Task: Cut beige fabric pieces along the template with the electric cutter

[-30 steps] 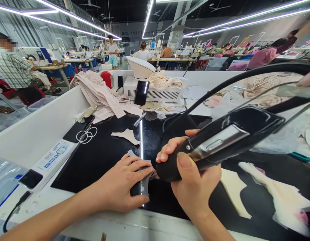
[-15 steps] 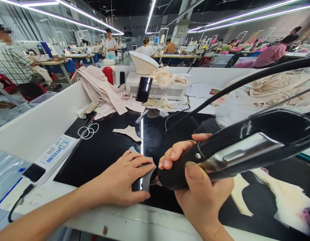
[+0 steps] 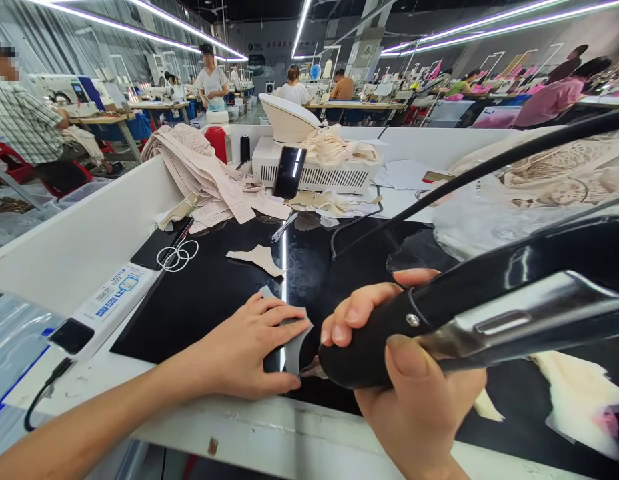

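Observation:
My left hand (image 3: pixel 254 347) lies spread and flat, pressing a grey curved piece (image 3: pixel 294 350) onto the black work surface (image 3: pixel 209 293). My right hand (image 3: pixel 404 373) is closed around a black corded hand tool (image 3: pixel 469 293) with a silver lever; my thumb rests by the lever. The narrow tip of the tool is low at the right edge of the grey piece, near my left thumb. Whether it touches the piece I cannot tell. A beige fabric cutout (image 3: pixel 259 259) lies beyond my left hand. Part of the grey piece is hidden under my fingers.
Cream scraps (image 3: pixel 574 393) lie at the right, partly behind the tool. A phone (image 3: pixel 289 172) leans on a white vented box (image 3: pixel 324 177). Beige fabric strips (image 3: pixel 199 173) are heaped at the back left. A white cable (image 3: pixel 177 255) lies coiled nearby. The tool's black cord (image 3: pixel 464 173) arches across the right.
My right hand and the tool have shifted slightly to the right and tilted, with the tip still beside the grey piece. My left hand stays on the piece. The view has shifted a little.

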`<state>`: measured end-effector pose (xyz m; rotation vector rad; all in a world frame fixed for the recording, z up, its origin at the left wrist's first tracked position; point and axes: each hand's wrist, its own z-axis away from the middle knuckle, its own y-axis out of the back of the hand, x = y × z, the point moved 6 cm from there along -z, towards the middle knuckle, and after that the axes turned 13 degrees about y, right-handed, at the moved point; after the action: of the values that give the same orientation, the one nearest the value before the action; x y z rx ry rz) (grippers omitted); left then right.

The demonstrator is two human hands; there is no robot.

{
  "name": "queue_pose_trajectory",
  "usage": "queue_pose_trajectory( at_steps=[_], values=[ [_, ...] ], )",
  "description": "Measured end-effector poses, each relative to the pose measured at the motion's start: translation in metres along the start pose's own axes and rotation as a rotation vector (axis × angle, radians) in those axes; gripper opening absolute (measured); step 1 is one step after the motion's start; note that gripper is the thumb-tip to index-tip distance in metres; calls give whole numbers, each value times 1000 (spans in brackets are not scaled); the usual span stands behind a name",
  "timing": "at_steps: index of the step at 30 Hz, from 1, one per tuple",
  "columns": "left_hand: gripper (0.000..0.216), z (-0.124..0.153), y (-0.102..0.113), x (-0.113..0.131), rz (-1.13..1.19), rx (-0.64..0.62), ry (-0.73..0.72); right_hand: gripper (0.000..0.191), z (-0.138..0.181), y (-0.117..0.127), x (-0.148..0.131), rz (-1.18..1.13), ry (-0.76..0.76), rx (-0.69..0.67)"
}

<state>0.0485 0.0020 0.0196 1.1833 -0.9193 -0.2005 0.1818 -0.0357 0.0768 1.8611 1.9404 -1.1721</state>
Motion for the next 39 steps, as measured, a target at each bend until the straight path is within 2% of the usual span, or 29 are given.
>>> queue_pose_trajectory(
  at_steps=[12,20,23,27,32,39],
  values=[
    [77,-1,-5,-8,37,20,1,35,2,6,1,61,17,-29],
    [24,3,0,-14,18,133,-81,37,-16,26,-6,111,37,46],
    [18,5,2,-8,27,158,-144,40,-23,34,-6,133,32,85],
    [21,6,1,0,45,168,-223,39,-30,40,-6,159,35,113],
    [17,5,-1,0,77,160,-254,34,-33,34,-8,149,57,120],
    [23,3,0,-2,125,53,-209,35,-20,9,1,77,26,35]
  ],
)
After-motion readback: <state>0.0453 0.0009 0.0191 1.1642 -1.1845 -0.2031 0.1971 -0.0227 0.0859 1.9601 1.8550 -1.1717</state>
